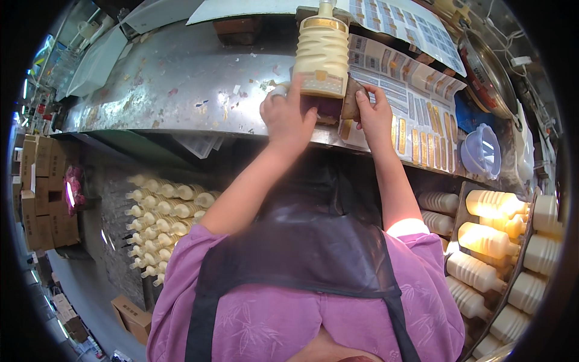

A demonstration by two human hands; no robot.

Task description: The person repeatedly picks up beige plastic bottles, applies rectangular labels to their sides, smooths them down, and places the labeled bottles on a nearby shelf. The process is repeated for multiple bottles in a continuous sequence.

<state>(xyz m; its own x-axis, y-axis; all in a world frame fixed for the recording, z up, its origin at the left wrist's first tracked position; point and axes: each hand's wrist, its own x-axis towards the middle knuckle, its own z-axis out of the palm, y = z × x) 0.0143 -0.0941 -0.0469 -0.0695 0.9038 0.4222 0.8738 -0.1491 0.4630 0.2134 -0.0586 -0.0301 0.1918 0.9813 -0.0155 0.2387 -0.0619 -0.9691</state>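
A cream-coloured ribbed bottle (321,60) lies on a dark support at the worktable's front edge, its neck pointing away from me. A label with a gold patch sits near its base. My left hand (286,119) is at the left of the base, index finger stretched against the label's left end and thumb apart below. At the right of the base, my right hand (375,113) pinches a thin brown flat piece (351,100) between thumb and fingers; its exact kind is unclear. Beside that hand lie sheets of gold and silver label stickers (416,96).
A metal worktable (175,78) stretches left, specked with scraps. To the right are a pale blue plastic basin (480,152) and a large round metal pan (485,72). Many bottles (160,220) stand low at left; more lie in a rack (451,256) at right. Cartons (45,193) are stacked far left.
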